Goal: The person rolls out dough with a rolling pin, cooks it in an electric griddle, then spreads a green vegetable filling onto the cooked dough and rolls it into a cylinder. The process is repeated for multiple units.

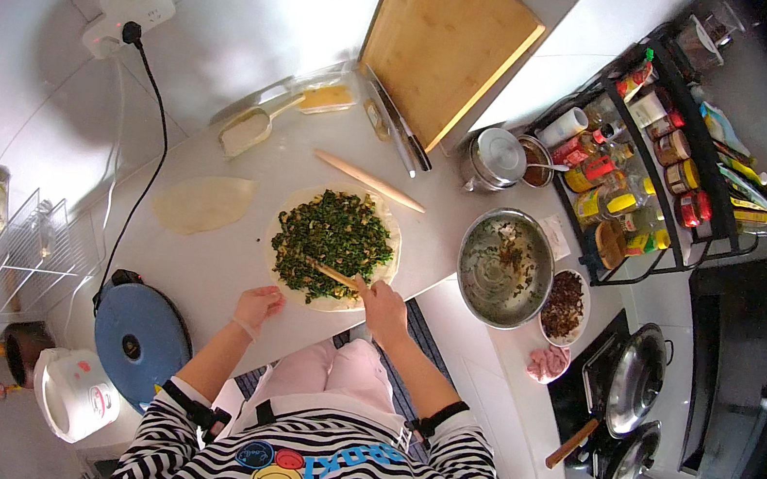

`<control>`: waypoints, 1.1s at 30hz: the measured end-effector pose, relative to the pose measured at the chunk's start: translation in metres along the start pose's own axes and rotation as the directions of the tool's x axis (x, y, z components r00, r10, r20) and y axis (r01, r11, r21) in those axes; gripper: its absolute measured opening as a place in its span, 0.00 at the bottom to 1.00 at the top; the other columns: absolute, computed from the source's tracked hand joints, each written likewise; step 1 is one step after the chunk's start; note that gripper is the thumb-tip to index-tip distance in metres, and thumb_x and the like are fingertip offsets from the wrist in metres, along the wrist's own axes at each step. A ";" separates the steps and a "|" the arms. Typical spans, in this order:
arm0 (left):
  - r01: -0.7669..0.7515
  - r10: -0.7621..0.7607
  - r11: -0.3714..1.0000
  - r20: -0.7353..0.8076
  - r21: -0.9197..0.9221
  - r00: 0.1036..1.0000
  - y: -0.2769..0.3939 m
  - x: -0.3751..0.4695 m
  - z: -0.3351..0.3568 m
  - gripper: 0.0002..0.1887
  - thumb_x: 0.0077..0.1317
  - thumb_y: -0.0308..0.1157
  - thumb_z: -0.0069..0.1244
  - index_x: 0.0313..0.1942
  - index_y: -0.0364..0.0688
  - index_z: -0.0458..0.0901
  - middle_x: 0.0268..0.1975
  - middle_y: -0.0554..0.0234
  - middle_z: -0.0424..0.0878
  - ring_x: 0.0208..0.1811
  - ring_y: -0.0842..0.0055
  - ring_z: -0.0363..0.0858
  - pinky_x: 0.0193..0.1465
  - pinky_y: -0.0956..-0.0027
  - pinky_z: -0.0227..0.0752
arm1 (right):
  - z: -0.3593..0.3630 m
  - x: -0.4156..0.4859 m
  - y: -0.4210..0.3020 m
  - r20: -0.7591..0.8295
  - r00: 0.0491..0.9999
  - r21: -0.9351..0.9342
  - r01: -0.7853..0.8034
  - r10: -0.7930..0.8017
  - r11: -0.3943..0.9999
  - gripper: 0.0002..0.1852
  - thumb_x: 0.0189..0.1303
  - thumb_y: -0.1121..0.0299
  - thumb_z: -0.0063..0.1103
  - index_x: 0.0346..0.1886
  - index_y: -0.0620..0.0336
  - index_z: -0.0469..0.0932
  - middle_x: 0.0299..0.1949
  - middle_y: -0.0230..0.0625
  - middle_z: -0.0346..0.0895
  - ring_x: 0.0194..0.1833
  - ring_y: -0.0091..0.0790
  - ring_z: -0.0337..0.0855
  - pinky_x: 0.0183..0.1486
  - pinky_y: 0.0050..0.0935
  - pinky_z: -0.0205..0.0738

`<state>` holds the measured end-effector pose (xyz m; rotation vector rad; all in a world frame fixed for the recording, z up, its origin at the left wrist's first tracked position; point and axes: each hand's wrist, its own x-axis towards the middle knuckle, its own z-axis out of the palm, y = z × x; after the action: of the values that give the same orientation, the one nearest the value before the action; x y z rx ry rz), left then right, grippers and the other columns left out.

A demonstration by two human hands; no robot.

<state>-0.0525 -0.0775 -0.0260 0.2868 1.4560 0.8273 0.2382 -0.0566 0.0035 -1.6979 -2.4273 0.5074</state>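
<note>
My right hand grips a pair of wooden chopsticks, whose tips touch a chopped green filling. The filling is spread over a round sheet of dough, with a pale rim showing around it. My left hand is beside the lower left edge of the dough, its fingers loosely curled with nothing seen in them. Behind the dough lies a tapered wooden rolling pin. A second thin sheet of dough rests on the counter to the left.
A steel bowl with filling remnants stands right, beside a bowl of dark chopped food. A flour scoop lies at the back. A blue round electric appliance is at lower left; lidded pans stand on the stove at far right.
</note>
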 end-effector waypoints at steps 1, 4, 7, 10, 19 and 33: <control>-0.005 0.005 1.000 0.013 0.000 1.000 0.000 0.000 -0.001 0.09 0.63 0.24 0.51 0.43 0.33 0.78 0.35 0.60 0.83 0.33 0.77 0.82 0.38 0.76 0.77 | 0.000 0.007 0.002 -0.011 0.999 0.033 -0.041 0.042 0.999 0.29 0.56 0.76 0.51 0.64 0.45 0.68 0.34 0.39 0.69 0.33 0.42 0.76 0.36 0.39 0.74; -0.015 0.015 1.000 0.024 0.005 1.000 -0.002 0.002 -0.004 0.11 0.63 0.24 0.51 0.45 0.31 0.78 0.36 0.58 0.83 0.35 0.75 0.82 0.40 0.74 0.78 | 0.000 0.021 0.008 -0.133 0.986 0.036 -0.094 0.098 0.995 0.26 0.60 0.75 0.50 0.63 0.45 0.68 0.35 0.38 0.69 0.33 0.41 0.77 0.35 0.39 0.75; -0.011 0.010 1.000 0.043 0.011 0.999 -0.004 0.007 -0.007 0.13 0.63 0.25 0.51 0.47 0.29 0.77 0.38 0.55 0.84 0.37 0.72 0.83 0.42 0.71 0.79 | 0.005 0.030 0.007 -0.248 0.956 -0.024 -0.168 0.157 0.985 0.25 0.58 0.74 0.51 0.62 0.46 0.70 0.35 0.37 0.68 0.32 0.38 0.77 0.34 0.35 0.76; 0.003 -0.003 1.000 0.042 0.006 0.999 -0.006 0.009 -0.008 0.12 0.63 0.25 0.51 0.46 0.31 0.77 0.38 0.57 0.83 0.36 0.74 0.82 0.42 0.73 0.78 | 0.011 0.030 -0.004 -0.142 0.975 0.025 -0.172 0.173 0.985 0.26 0.59 0.73 0.51 0.63 0.47 0.69 0.36 0.38 0.68 0.34 0.39 0.77 0.34 0.37 0.76; 0.027 -0.027 1.000 0.041 -0.005 0.999 0.001 -0.001 -0.002 0.10 0.65 0.25 0.50 0.45 0.33 0.78 0.37 0.61 0.83 0.35 0.77 0.81 0.40 0.75 0.78 | 0.014 0.009 -0.027 -0.006 1.000 0.068 -0.028 0.029 0.997 0.27 0.57 0.76 0.51 0.62 0.45 0.70 0.33 0.38 0.69 0.31 0.42 0.77 0.32 0.38 0.75; 0.013 -0.014 1.000 0.057 0.027 0.998 -0.002 0.005 -0.007 0.12 0.64 0.27 0.51 0.46 0.30 0.77 0.39 0.56 0.83 0.38 0.72 0.83 0.43 0.70 0.79 | 0.012 0.033 0.001 -0.195 0.972 -0.009 -0.133 0.129 0.991 0.28 0.56 0.75 0.53 0.62 0.43 0.70 0.36 0.35 0.68 0.35 0.36 0.78 0.33 0.34 0.77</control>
<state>-0.0592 -0.0782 -0.0318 0.3180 1.4145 0.7830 0.2240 -0.0277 -0.0113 -1.8312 -2.2045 0.3146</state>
